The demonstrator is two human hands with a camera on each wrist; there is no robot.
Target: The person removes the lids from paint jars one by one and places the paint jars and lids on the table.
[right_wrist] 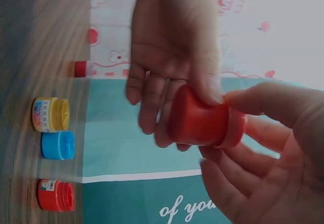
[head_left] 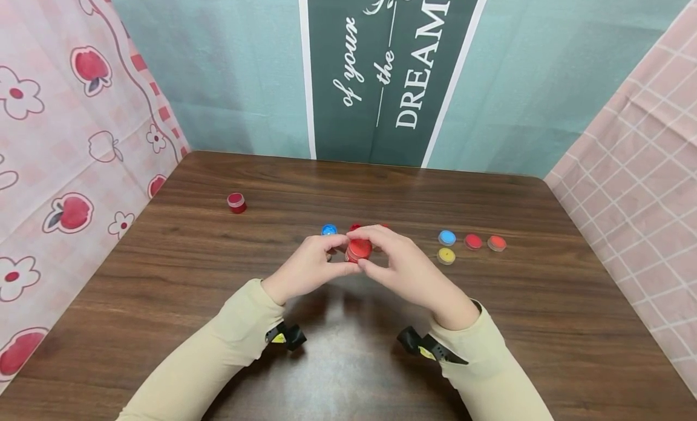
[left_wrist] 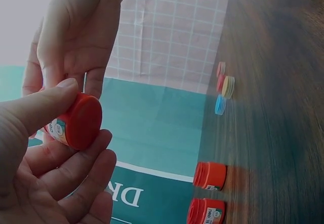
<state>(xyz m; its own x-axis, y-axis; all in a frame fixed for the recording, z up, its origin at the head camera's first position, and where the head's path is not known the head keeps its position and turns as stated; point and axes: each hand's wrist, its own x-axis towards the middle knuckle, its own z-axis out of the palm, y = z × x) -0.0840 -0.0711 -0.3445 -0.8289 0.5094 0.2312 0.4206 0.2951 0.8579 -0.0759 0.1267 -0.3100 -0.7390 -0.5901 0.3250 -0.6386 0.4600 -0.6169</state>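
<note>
Over the middle of the table, both hands hold one small red paint jar (head_left: 359, 250). My left hand (head_left: 307, 264) grips its smooth red body between thumb and fingers. From the other side, the thumb and fingers of my right hand (head_left: 405, 267) pinch the lid end (right_wrist: 235, 127). The jar lies tilted on its side in the right wrist view. Part of a printed label (left_wrist: 58, 128) shows beside the left thumb. Lidless jars stand just behind the hands: a blue jar (right_wrist: 58, 145), a yellow jar (right_wrist: 50, 115), a red jar (right_wrist: 55, 195) and an orange-red jar (left_wrist: 210, 176).
Right of the hands, loose lids lie on the wooden table (head_left: 544, 324): a blue lid (head_left: 447, 238), a yellow lid (head_left: 446, 256), a red lid (head_left: 473, 241) and an orange-red lid (head_left: 497, 243). A dark red lidded jar (head_left: 236, 202) stands far left. Cloth curtains border the table.
</note>
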